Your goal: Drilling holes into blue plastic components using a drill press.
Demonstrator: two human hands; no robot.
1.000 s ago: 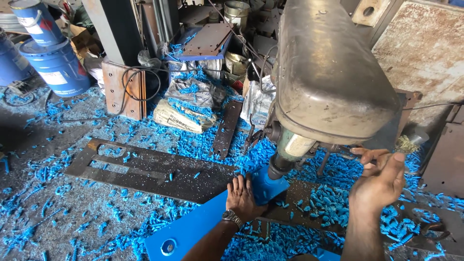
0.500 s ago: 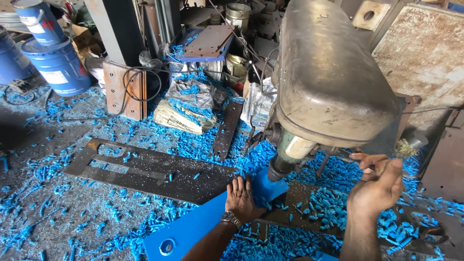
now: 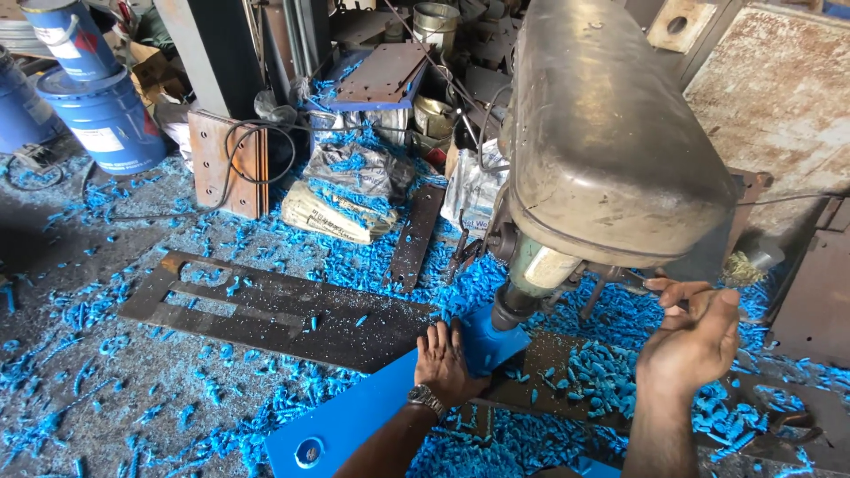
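The left hand (image 3: 445, 361) lay flat, fingers spread, pressing the long blue-painted flat metal bar (image 3: 372, 412) onto the table of the worn grey drill press (image 3: 602, 142), directly under its chuck (image 3: 512, 305). The right hand (image 3: 691, 341) was curled around the machine's thin feed lever (image 3: 633, 276). Blue shavings (image 3: 593, 372) littered everything around.

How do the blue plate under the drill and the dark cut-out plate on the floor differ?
The blue plate is painted bright blue; the dark plate is bare and rusty brown. The blue plate is solid with one round hole near its end; the dark plate has long rectangular cut-outs. The left hand presses the blue plate under the drill; the dark plate lies untouched among blue chips. Both are flat, elongated metal pieces.
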